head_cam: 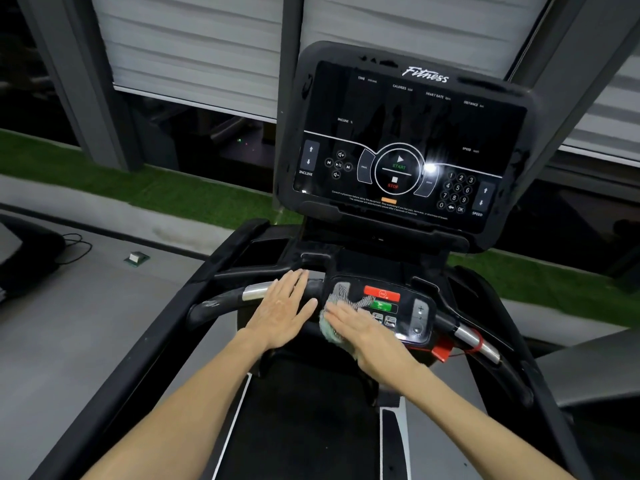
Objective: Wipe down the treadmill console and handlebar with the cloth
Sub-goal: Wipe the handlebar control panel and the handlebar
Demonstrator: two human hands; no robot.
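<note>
Head view shows two bare forearms that reach forward from the bottom edge, over the dark running belt. Right hand lies flat, palm down, fingers straight and close together, and it presses the cloth onto the small control panel in the middle of the handlebar. The cloth is pale green-grey; it shows at the left side of the hand and a thin part of it lies over the green button, just below the red button. Left hand rests open on the handlebar, palm down, fingers slightly spread, just beside the cloth; it holds nothing. Farther away stands the big console screen, dark, with the words START and STOP. Behind it are grey shutters and a green strip of turf.
</note>
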